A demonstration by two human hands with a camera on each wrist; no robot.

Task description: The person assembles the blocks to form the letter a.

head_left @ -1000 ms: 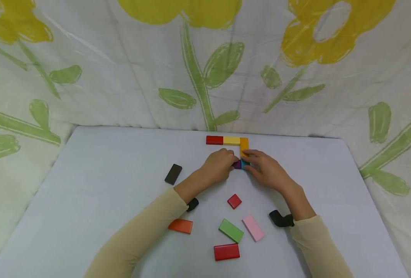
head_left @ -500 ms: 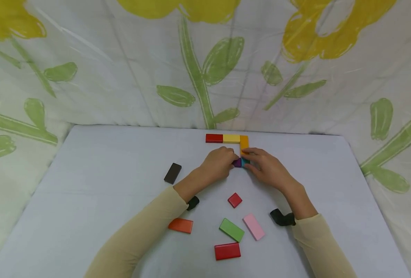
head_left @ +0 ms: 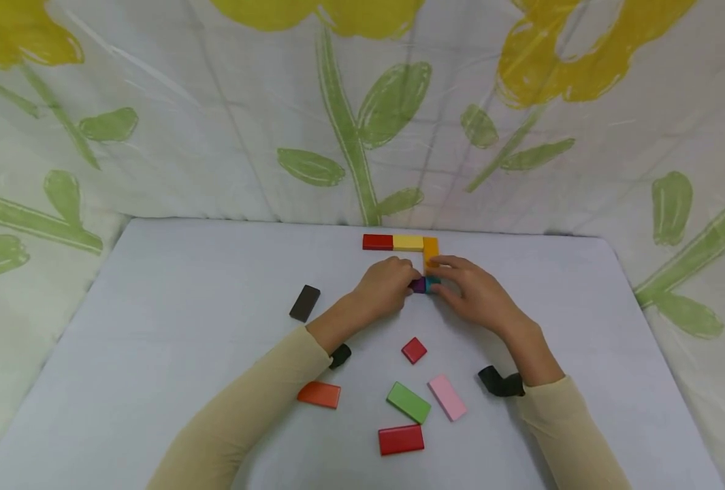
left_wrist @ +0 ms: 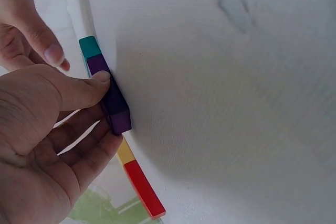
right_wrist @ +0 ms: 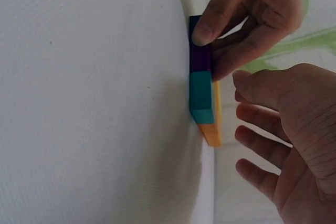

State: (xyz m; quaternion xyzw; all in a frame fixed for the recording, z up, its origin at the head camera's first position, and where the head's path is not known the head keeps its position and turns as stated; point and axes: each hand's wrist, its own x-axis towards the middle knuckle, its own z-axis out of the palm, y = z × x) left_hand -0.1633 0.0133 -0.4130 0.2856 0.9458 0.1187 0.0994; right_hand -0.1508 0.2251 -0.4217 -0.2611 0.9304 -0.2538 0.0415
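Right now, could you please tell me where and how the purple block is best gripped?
Probably the left end of the purple block, pinched across its long sides from the left: it is narrow that way, the teal block abuts its right end, and the left hand grips it so.

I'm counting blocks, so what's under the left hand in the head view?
The purple block pokes out from the left hand, its other end covered here but visible in the left wrist view. The white tabletop beneath the hand is hidden.
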